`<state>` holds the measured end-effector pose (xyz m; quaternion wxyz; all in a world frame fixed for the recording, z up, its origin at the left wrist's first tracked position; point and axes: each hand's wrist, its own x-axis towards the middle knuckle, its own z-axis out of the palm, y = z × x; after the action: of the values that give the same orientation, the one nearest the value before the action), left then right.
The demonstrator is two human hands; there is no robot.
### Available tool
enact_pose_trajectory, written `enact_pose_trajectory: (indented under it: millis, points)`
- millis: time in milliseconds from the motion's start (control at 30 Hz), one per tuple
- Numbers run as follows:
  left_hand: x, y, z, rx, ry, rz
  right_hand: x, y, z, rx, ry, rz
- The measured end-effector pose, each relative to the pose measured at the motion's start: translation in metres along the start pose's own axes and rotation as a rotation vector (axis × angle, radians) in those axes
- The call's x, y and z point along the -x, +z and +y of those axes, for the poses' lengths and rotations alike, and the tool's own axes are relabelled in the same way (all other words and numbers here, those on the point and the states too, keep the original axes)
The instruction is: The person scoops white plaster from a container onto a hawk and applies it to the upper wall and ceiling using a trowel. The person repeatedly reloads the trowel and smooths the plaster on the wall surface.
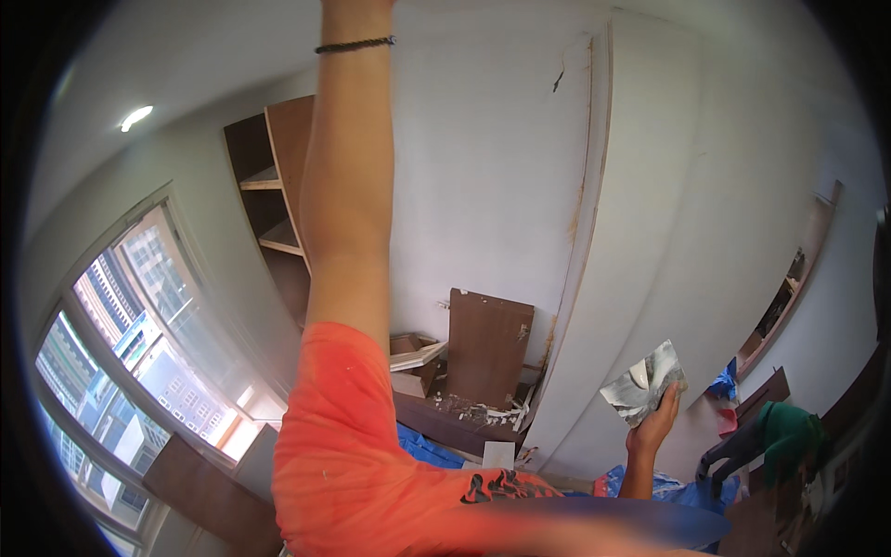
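Right hand [655, 418] of the person is closed on the lower edge of a squarish grey plate [665, 364], which is held up at the right side of the view. On this plate lies some white paste [640, 375], in smeared form. Left arm [348, 195] goes straight up, with a dark bracelet [355, 45] near the wrist; the left hand is beyond the upper edge, so one cannot tell whether it is wide, narrow or holding something.

As for the progress, the work seems to be in its middle. Most of the pale wall [473, 167] looks covered and even, but the brownish seam [585, 176] along its right part appears unfinished, and a small dark mark [558, 80] is also visible near the top. Since paste is on the plate, probably some of it is left to be applied. Below, a brown board [489, 348] stands among debris [478, 411], and a co-worker in green [789, 432] bends at far right.
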<state>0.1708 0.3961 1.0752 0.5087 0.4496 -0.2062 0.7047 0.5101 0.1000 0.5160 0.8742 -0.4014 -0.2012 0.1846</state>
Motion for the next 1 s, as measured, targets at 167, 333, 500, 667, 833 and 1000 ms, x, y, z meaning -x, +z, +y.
enact_pose_trajectory:
  millis: [167,333,500,667,833,1000]
  points:
    - [0.084,0.069,0.071,-0.111,0.165,-0.021,-0.005,0.011,0.004,-0.002,0.078,-0.078]
    - [0.165,0.072,0.008,-0.358,0.551,0.118,-0.016,0.002,0.011,0.021,0.09,-0.039]
    - [0.106,-0.045,-0.058,-0.281,0.288,0.197,-0.019,0.011,0.022,0.016,0.086,-0.06]
    - [0.005,-0.121,-0.182,0.04,-0.154,0.194,-0.019,0.009,0.027,0.117,0.02,0.085]
    - [-0.061,-0.123,-0.245,0.176,-0.272,0.207,-0.016,0.002,0.029,0.126,-0.051,0.21]
    - [-0.097,-0.129,-0.261,0.183,-0.289,0.144,-0.006,0.004,0.034,0.141,-0.041,0.257]
